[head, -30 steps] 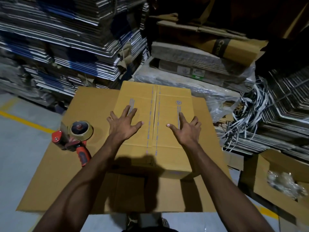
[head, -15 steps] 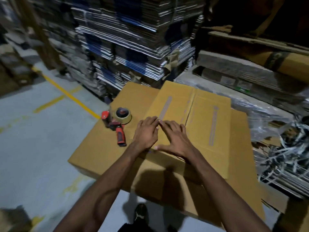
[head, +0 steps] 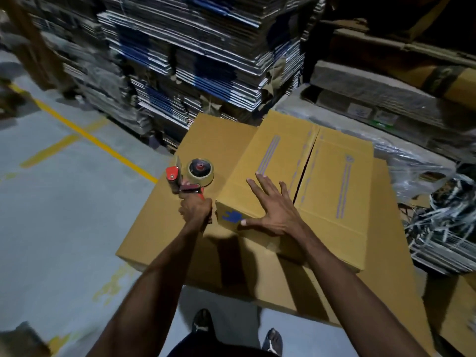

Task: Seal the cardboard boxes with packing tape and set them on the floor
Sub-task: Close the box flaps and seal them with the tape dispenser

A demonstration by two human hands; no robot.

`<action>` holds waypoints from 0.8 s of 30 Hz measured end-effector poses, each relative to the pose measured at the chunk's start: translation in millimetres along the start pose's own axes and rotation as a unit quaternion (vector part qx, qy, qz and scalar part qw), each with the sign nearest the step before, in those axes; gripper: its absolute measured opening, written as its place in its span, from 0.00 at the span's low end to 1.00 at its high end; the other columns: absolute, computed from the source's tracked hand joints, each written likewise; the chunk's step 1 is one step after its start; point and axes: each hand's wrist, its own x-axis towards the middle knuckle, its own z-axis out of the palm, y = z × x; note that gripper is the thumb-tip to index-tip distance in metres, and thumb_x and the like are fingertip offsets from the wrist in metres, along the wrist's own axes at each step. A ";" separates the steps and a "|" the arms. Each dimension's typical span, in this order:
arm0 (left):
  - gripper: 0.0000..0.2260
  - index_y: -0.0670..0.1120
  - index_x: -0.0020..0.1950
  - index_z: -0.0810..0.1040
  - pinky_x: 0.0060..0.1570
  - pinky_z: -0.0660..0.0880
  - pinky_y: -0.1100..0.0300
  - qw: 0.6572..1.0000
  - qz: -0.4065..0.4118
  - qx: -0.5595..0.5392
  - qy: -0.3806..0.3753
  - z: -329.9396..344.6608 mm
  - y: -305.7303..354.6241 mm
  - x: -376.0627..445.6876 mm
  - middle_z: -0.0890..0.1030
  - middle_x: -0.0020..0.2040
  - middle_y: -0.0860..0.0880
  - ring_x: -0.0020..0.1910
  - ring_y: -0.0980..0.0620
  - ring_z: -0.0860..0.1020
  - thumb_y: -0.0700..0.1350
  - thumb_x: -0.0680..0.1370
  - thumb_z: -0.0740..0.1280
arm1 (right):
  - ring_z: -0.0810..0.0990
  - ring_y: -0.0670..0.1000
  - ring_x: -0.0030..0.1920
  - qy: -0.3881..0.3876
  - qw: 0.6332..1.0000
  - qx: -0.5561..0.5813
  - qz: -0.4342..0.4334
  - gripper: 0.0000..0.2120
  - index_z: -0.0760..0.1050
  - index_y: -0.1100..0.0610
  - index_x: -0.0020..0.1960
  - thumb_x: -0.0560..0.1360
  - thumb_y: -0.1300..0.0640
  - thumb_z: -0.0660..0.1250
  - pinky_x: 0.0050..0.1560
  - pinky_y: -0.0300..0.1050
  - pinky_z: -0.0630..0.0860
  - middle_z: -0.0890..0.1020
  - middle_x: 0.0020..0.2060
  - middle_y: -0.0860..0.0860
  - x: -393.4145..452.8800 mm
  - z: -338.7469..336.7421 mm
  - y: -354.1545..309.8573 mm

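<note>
A brown cardboard box (head: 334, 191) with its top flaps folded down lies on a larger flat cardboard surface (head: 159, 228). An untaped seam runs down the middle of its top. My right hand (head: 273, 207) presses flat on the box's near left corner, fingers spread. My left hand (head: 194, 210) grips the handle of a red tape dispenser (head: 190, 176) just left of the box. The dispenser carries a roll of brownish tape and stands raised off the cardboard.
Tall stacks of flattened cartons (head: 193, 60) fill the back. Plastic-wrapped bundles (head: 386, 119) and loose white strapping (head: 443, 217) lie at the right. Grey floor (head: 51, 202) with yellow lines (head: 90, 137) spreads to the left. My feet (head: 203, 320) stand below the cardboard edge.
My left hand left the box top, moved left and took hold of the tape dispenser's handle. My right hand stayed on the box, fingers now spread wide.
</note>
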 end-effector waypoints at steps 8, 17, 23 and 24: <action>0.23 0.38 0.70 0.65 0.48 0.75 0.53 0.993 -0.001 -0.118 -0.027 -14.0 25.9 15.3 0.79 0.56 0.43 0.50 0.42 0.79 0.44 0.80 0.69 | 0.38 0.50 0.84 0.019 0.999 0.007 0.049 0.58 0.41 0.42 0.85 0.66 0.16 0.59 0.80 0.65 0.36 0.40 0.85 0.48 21.4 5.9 -23.0; 0.11 0.46 0.58 0.80 0.49 0.70 0.59 0.972 0.171 -0.159 -0.034 -100.2 75.3 45.9 0.79 0.47 0.50 0.47 0.51 0.74 0.43 0.76 0.74 | 0.37 0.50 0.83 0.031 0.992 0.030 0.115 0.57 0.40 0.43 0.85 0.68 0.19 0.62 0.79 0.69 0.36 0.38 0.84 0.48 61.5 15.2 -57.6; 0.07 0.45 0.40 0.79 0.22 0.67 0.62 0.909 0.196 -0.276 -0.244 -149.2 108.3 52.2 0.73 0.29 0.50 0.24 0.54 0.70 0.37 0.78 0.70 | 0.39 0.52 0.84 0.065 0.977 0.046 0.198 0.57 0.43 0.45 0.85 0.68 0.19 0.61 0.79 0.69 0.37 0.40 0.85 0.49 113.9 23.2 -100.3; 0.09 0.46 0.39 0.81 0.23 0.67 0.62 0.893 0.197 -0.299 -0.273 -153.8 110.2 49.8 0.73 0.29 0.50 0.24 0.54 0.70 0.38 0.79 0.70 | 0.38 0.52 0.84 0.067 0.973 0.050 0.215 0.57 0.43 0.46 0.85 0.69 0.19 0.61 0.79 0.68 0.36 0.40 0.84 0.49 123.2 23.0 -108.0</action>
